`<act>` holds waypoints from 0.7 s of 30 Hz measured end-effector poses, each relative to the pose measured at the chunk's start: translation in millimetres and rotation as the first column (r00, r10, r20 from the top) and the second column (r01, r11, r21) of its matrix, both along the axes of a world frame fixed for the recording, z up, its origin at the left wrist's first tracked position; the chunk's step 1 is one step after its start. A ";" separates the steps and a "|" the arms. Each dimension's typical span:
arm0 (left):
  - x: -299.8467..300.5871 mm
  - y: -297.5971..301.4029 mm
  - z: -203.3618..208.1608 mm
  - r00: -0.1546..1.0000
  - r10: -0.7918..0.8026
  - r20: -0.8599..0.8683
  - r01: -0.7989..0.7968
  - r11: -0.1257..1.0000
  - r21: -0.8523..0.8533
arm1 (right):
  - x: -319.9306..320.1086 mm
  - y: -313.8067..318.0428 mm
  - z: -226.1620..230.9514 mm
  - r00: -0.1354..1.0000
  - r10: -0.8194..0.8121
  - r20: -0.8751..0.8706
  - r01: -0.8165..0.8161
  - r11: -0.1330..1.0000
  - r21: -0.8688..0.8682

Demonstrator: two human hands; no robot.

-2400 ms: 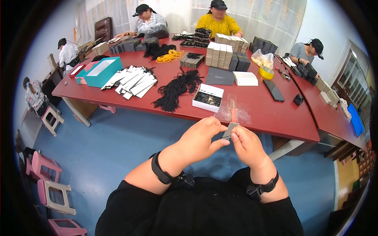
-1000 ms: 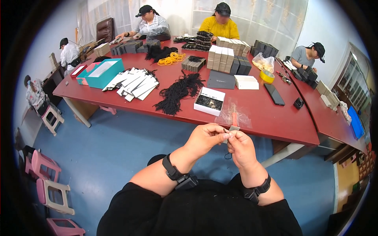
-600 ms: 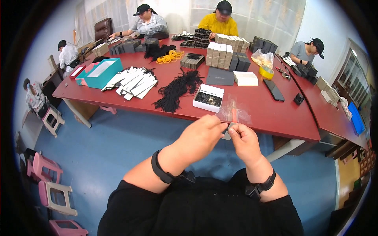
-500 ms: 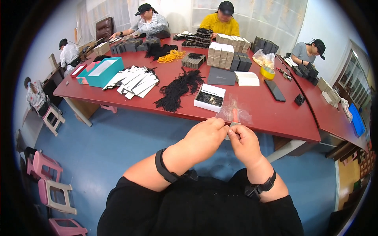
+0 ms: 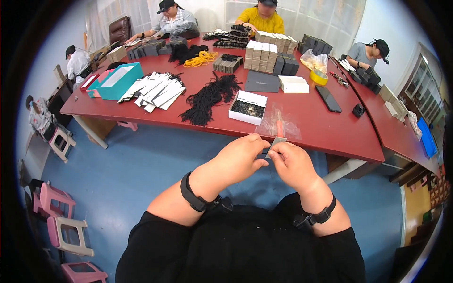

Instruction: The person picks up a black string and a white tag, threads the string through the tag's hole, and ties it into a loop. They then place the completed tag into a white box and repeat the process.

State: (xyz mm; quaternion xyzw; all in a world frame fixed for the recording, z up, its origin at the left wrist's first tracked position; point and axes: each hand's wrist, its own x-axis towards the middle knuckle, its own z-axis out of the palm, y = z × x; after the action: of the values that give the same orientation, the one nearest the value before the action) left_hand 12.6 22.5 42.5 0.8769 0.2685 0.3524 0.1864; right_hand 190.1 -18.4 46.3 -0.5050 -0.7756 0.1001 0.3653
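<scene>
My right hand (image 5: 296, 162) is closed on a thin grey card (image 5: 279, 140), pinching it at the table's front edge. Left of it, my left hand (image 5: 243, 158) has its thumb and fingers apart beside the card, with nothing plain between them. Just beyond the hands lies a clear plastic bag (image 5: 291, 131) with an orange-red strip (image 5: 279, 128) by it. A white open box (image 5: 244, 117) of small black pieces stands farther back. To its left spreads a bundle of black cords (image 5: 210, 99). The card's lower part is hidden by my right fingers.
On the red table (image 5: 325, 134) are a heap of white cards (image 5: 158, 92), a teal box (image 5: 125, 82), yellow cords (image 5: 200, 58), stacked cards (image 5: 261, 57), yellow tape (image 5: 318, 77) and a phone (image 5: 328, 99). Several people sit around. Stools (image 5: 71, 234) stand at left.
My left fingers have opened and drawn back from the card, where they were pinched before. My right hand still grips it, and more of the card shows. The view has shifted slightly.
</scene>
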 end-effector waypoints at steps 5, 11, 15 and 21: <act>0.3 -2.0 -1.4 0.994 0.081 -0.079 -0.074 0.993 0.093 | -5.7 -2.5 3.9 1.000 -0.003 0.013 0.004 1.000 -0.012; 1.8 4.1 -6.6 0.992 0.103 -0.077 -0.100 0.994 0.049 | -2.8 1.0 3.5 0.999 0.050 0.011 -0.050 0.998 0.038; -13.1 15.6 -2.3 0.975 -0.070 0.209 0.205 0.638 -0.742 | -0.1 0.5 11.3 0.981 0.158 -0.113 -0.159 0.987 -0.008; -18.2 20.6 -6.8 0.924 -0.100 0.370 0.372 0.461 -0.806 | 5.2 5.9 1.3 0.979 0.204 -0.021 -0.198 0.966 0.165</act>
State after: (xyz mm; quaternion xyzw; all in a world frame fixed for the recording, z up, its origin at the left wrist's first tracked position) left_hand -5.6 43.1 35.7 0.6363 0.2547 0.2564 0.6816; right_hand 195.3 -12.5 47.6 -0.3904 -0.8214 0.0826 0.4076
